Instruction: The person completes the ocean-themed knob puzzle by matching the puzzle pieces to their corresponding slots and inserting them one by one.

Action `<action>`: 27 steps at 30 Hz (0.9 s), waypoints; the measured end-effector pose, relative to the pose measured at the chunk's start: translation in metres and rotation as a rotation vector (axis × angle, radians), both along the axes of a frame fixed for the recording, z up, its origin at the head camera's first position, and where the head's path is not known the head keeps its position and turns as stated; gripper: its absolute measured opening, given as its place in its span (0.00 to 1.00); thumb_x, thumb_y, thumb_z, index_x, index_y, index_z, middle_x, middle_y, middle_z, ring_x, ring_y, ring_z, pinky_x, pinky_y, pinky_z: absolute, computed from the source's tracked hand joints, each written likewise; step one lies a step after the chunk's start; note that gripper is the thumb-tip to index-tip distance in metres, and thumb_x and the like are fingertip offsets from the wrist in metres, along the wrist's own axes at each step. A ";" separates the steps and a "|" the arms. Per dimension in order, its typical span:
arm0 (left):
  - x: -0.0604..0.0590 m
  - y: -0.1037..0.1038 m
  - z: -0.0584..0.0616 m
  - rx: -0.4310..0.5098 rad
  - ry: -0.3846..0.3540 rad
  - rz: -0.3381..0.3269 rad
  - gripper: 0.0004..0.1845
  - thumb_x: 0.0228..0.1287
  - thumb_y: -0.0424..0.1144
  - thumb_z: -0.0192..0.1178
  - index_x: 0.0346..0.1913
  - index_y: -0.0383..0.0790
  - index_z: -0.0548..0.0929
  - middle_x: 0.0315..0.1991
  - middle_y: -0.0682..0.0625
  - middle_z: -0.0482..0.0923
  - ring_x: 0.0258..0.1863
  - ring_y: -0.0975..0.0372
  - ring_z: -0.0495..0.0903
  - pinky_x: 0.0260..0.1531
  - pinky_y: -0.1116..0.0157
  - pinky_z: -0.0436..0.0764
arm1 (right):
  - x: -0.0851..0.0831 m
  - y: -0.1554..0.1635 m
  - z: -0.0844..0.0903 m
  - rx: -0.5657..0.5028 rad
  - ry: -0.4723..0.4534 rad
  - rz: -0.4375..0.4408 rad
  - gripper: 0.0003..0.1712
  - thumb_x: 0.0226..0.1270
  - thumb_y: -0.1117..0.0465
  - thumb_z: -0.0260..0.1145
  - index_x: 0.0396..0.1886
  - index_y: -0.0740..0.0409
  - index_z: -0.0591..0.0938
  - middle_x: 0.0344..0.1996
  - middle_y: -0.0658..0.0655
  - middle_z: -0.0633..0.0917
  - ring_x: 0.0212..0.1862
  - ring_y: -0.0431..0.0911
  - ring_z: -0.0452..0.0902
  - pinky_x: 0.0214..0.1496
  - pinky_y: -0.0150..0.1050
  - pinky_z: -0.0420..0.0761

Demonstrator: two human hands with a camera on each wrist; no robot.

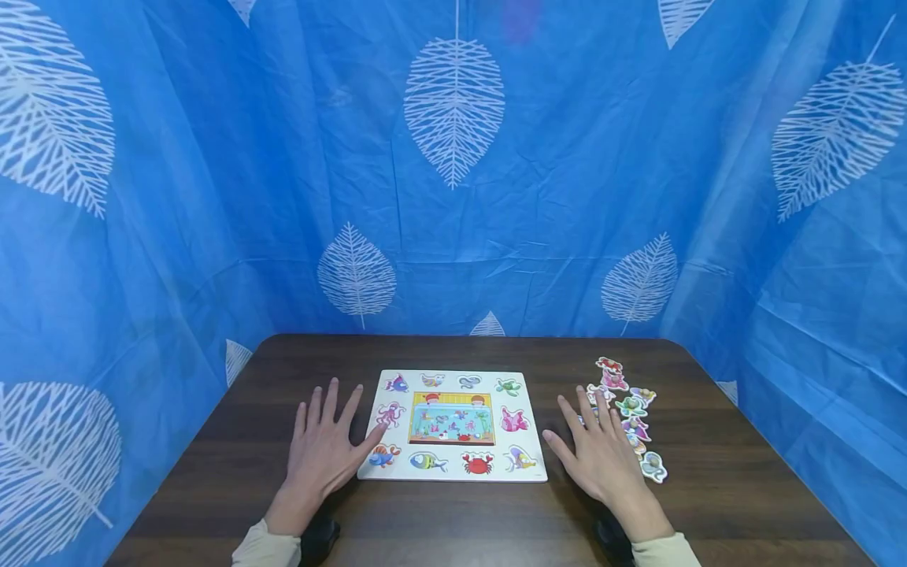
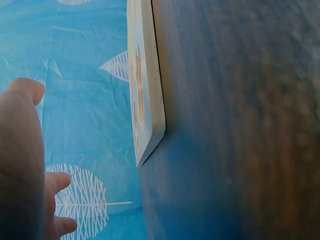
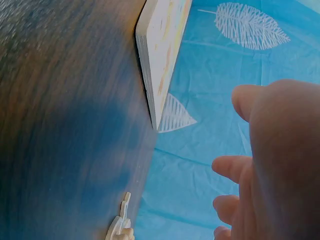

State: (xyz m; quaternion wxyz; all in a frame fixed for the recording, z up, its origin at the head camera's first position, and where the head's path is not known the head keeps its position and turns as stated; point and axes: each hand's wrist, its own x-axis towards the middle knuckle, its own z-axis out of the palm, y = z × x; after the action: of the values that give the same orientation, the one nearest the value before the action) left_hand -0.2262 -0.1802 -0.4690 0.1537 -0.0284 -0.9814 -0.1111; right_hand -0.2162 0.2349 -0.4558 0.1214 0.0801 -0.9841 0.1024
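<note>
While the puzzle board point(image 1: 452, 425) lies flat on the dark table point(image 1: 453, 528), loose animal pieces point(image 1: 631, 406) cluster to its right. The left hand point(image 1: 324, 449), spread wide and holding nothing, is at the board's left edge; the right hand point(image 1: 602, 453), likewise spread and empty, is just beyond its right edge. Blue cloth point(image 1: 553, 197) hangs behind the board.

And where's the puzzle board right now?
In the head view, the board lies flat on the table, between the left hand and the right hand, with the loose pieces off to its right.
</note>
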 end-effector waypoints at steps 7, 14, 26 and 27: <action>-0.004 -0.004 -0.001 0.081 -0.060 -0.076 0.48 0.67 0.73 0.54 0.80 0.46 0.63 0.80 0.33 0.55 0.78 0.35 0.57 0.75 0.34 0.57 | -0.006 0.004 0.004 -0.032 0.009 0.014 0.43 0.76 0.34 0.55 0.78 0.59 0.68 0.79 0.71 0.59 0.81 0.70 0.46 0.77 0.69 0.57; -0.011 -0.008 -0.002 0.199 -0.158 -0.170 0.48 0.68 0.68 0.58 0.81 0.45 0.60 0.80 0.36 0.57 0.78 0.38 0.58 0.77 0.36 0.55 | -0.017 0.017 0.009 -0.135 0.043 0.003 0.44 0.73 0.40 0.64 0.76 0.62 0.67 0.76 0.73 0.64 0.77 0.72 0.56 0.70 0.76 0.64; -0.019 -0.018 -0.011 0.328 -0.250 -0.195 0.46 0.70 0.66 0.58 0.81 0.46 0.59 0.81 0.37 0.55 0.80 0.38 0.54 0.77 0.35 0.51 | -0.032 0.044 -0.002 -0.223 0.054 -0.017 0.39 0.70 0.50 0.70 0.72 0.68 0.71 0.68 0.76 0.73 0.68 0.74 0.67 0.67 0.73 0.69; -0.019 -0.019 -0.012 0.335 -0.258 -0.190 0.45 0.70 0.66 0.58 0.82 0.46 0.59 0.81 0.37 0.55 0.80 0.38 0.54 0.77 0.35 0.51 | -0.033 0.046 -0.004 -0.223 0.052 -0.023 0.39 0.70 0.51 0.70 0.72 0.68 0.71 0.67 0.77 0.73 0.67 0.74 0.68 0.67 0.73 0.69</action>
State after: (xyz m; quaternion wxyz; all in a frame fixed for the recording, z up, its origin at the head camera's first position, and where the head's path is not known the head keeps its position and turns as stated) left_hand -0.2455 -0.1995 -0.4814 0.0181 -0.0802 -0.9537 -0.2892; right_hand -0.2490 0.2806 -0.4598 0.1563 0.0573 -0.9639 0.2076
